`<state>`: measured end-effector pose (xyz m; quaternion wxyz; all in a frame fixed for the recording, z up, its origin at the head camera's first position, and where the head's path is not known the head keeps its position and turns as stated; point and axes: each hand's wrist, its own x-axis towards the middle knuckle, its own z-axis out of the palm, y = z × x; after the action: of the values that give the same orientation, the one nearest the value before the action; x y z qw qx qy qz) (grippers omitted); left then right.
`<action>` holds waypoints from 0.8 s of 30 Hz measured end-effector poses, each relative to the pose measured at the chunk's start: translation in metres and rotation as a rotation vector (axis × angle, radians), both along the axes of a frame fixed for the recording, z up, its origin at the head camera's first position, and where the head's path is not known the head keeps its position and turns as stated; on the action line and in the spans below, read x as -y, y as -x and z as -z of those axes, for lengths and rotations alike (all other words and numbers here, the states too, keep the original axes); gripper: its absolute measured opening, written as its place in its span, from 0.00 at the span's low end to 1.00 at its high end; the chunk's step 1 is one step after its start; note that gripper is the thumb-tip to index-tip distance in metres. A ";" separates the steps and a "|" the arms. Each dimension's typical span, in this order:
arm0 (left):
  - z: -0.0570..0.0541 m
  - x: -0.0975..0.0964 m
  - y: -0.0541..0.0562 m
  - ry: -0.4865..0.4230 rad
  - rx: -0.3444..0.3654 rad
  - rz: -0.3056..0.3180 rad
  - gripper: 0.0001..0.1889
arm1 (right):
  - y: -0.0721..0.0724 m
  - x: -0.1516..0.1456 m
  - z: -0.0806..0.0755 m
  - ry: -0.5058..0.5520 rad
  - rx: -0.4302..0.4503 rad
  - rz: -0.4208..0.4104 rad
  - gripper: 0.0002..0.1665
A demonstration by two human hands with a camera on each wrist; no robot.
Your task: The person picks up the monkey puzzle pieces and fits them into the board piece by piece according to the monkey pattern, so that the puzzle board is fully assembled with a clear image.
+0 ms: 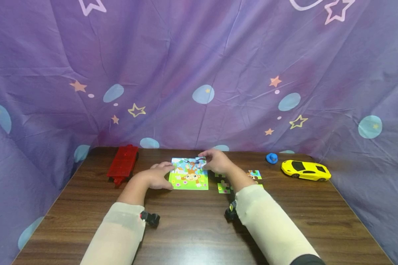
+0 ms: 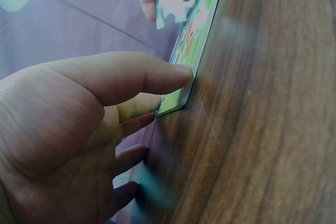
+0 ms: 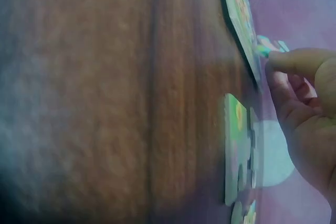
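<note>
A picture puzzle board (image 1: pixel 189 180) with a monkey on green and blue lies flat on the table. My right hand (image 1: pixel 219 162) pinches a puzzle piece (image 2: pixel 173 10) between thumb and fingers over the board's far right corner. In the right wrist view the piece (image 3: pixel 269 45) shows at the fingertips, tilted up from the board. My left hand (image 1: pixel 157 176) rests at the board's left side, its thumb (image 2: pixel 168 78) extended onto the edge near the corner. The other left fingers spread along that side, partly hidden behind the thumb.
Several loose puzzle pieces (image 1: pixel 223 187) lie right of the board, partly under the right forearm. A red toy trailer (image 1: pixel 123 162) stands at the left. A blue rubber duck (image 1: pixel 272 158) and a yellow toy car (image 1: pixel 306 170) are at the right. A purple cloth (image 1: pixel 172 73) hangs behind.
</note>
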<state>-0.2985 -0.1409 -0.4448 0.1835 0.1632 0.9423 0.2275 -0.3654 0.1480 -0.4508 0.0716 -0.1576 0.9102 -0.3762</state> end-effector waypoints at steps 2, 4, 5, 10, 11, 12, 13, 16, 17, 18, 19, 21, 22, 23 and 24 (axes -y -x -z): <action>0.000 0.000 0.000 0.000 0.003 -0.002 0.50 | 0.000 0.002 0.001 -0.036 -0.006 0.004 0.29; 0.000 0.000 0.000 0.001 0.004 -0.002 0.49 | 0.000 0.004 0.002 -0.060 -0.013 0.004 0.29; 0.000 0.000 0.000 0.002 0.005 -0.002 0.49 | 0.001 0.005 0.002 -0.077 -0.023 0.001 0.29; 0.000 -0.001 0.000 0.004 0.009 -0.007 0.49 | 0.002 0.007 0.000 -0.142 -0.067 -0.023 0.29; 0.000 -0.001 0.000 0.004 0.010 -0.009 0.49 | 0.002 0.007 0.000 -0.157 -0.076 -0.029 0.28; 0.000 -0.001 -0.001 0.004 0.011 -0.010 0.49 | 0.002 0.007 0.000 -0.167 -0.078 -0.033 0.28; -0.001 -0.001 -0.001 0.004 0.012 -0.010 0.49 | 0.003 0.007 -0.001 -0.179 -0.083 -0.039 0.28; -0.002 -0.001 -0.002 0.003 0.015 -0.011 0.49 | 0.004 0.007 -0.001 -0.206 -0.093 -0.046 0.29; -0.002 -0.001 -0.002 0.002 0.016 -0.013 0.49 | 0.004 0.007 -0.001 -0.209 -0.091 -0.045 0.29; -0.003 -0.001 -0.002 0.002 0.017 -0.013 0.49 | 0.004 0.007 -0.002 -0.210 -0.088 -0.046 0.29; -0.003 -0.001 -0.002 0.002 0.017 -0.014 0.49 | 0.004 0.006 -0.002 -0.211 -0.084 -0.049 0.29; -0.003 -0.001 -0.001 0.003 0.017 -0.016 0.49 | 0.003 0.005 -0.002 -0.208 -0.066 -0.050 0.29; -0.002 -0.001 -0.001 0.003 0.018 -0.018 0.49 | 0.003 0.005 -0.002 -0.207 -0.057 -0.052 0.29; -0.002 -0.001 -0.001 0.003 0.017 -0.018 0.49 | 0.003 0.005 -0.002 -0.207 -0.046 -0.056 0.29; -0.002 0.000 -0.001 0.004 0.016 -0.018 0.49 | 0.004 0.004 -0.003 -0.210 -0.037 -0.062 0.29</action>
<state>-0.2974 -0.1404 -0.4424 0.1894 0.1525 0.9427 0.2284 -0.3692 0.1437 -0.4483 0.0824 -0.1840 0.9405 -0.2735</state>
